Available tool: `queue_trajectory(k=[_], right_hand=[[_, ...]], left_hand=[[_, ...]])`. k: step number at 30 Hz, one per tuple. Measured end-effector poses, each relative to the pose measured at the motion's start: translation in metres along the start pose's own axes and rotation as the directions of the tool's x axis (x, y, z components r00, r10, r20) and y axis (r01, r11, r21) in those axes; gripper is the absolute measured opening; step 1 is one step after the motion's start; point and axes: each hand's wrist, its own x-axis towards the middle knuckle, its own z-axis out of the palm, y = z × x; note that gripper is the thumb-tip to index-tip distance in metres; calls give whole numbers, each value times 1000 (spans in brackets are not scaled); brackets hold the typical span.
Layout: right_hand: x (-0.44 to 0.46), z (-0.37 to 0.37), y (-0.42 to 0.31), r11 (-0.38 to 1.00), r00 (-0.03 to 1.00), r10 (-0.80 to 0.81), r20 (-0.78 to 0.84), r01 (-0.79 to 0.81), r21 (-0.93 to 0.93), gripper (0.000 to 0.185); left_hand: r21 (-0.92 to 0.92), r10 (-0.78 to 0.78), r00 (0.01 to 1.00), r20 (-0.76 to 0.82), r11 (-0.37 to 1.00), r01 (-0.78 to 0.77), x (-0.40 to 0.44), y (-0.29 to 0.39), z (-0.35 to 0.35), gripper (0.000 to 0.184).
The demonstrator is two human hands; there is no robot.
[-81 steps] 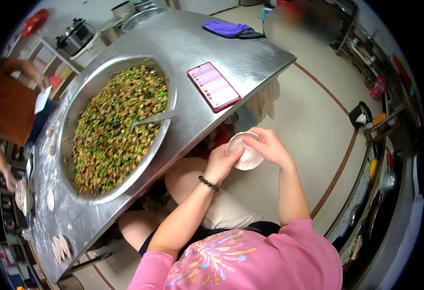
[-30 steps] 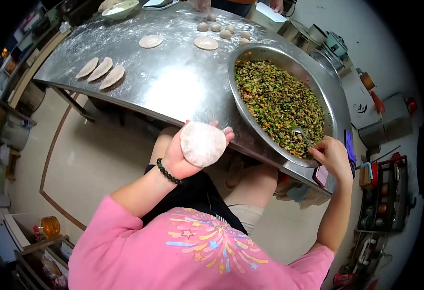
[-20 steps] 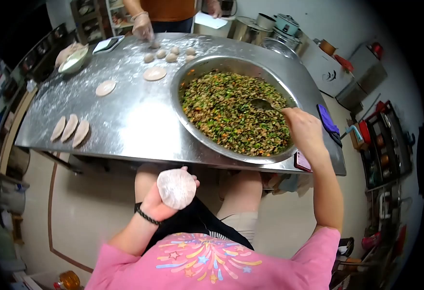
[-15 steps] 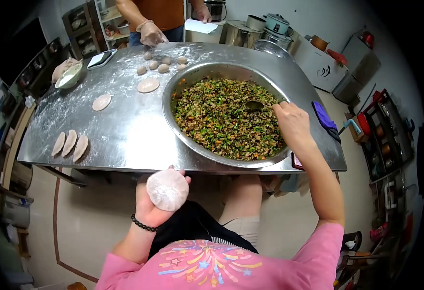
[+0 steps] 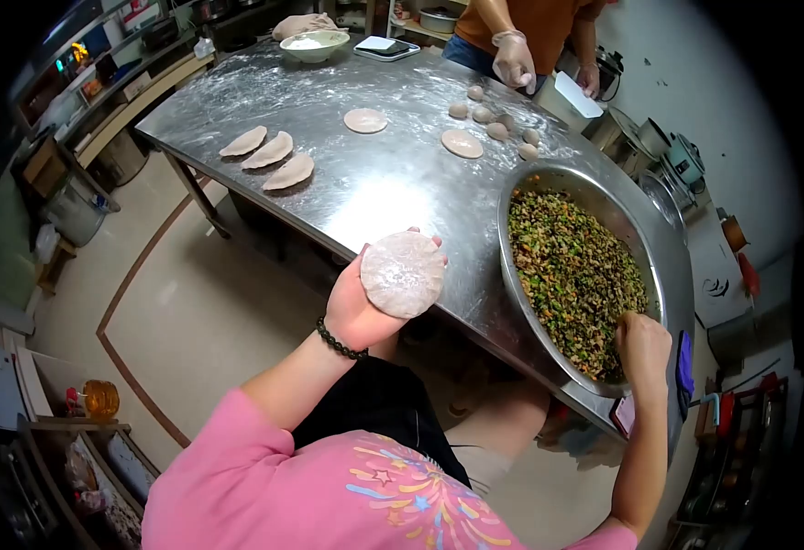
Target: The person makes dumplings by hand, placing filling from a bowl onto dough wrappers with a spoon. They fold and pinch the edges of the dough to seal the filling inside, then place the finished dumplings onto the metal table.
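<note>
A round, floured dumpling wrapper [image 5: 404,275] lies flat across my upturned left hand [image 5: 358,310], just off the table's front edge. My right hand [image 5: 644,353] is closed at the near right rim of a big steel bowl [image 5: 505,243]. The spoon in its grip showed a moment ago; now its head is out of sight. Chopped filling [image 5: 576,275], green, brown and orange, fills much of the bowl. Three folded dumplings [image 5: 269,151] rest at the table's left. Two flat wrappers lie farther in, one near the middle [image 5: 365,121] and one closer to the bowl [image 5: 462,143].
Several dough balls [image 5: 483,115] sit beyond the bowl on the floured steel table [image 5: 329,192]. Across it, a co-worker's gloved hand [image 5: 514,62] hangs near them. A pale bowl [image 5: 314,46] and a scale [image 5: 386,49] stand at the far edge. A phone [image 5: 623,414] lies by my right forearm.
The view has swung left, so the table and bowl appear farther right and tilted. My right hand has moved down along the bowl's rim, and the spoon's head has gone from sight.
</note>
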Motion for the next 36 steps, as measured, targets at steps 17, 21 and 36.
queue_trajectory(k=[17,21,36], right_hand=[[2,17,9,647,954,-79,288,-171,743,23],[2,12,17,427,859,-37,510,-447,786,25],[1,-46,48,291,952,64,299,-305,907,24]], left_hand=[[-30,-322,942,-91,947,320,-10,-15,-2,52],[133,-421,902,-100,892,431,-3,-25,42,57],[241,-572,820,-12,794,558,120,-144,83,39]])
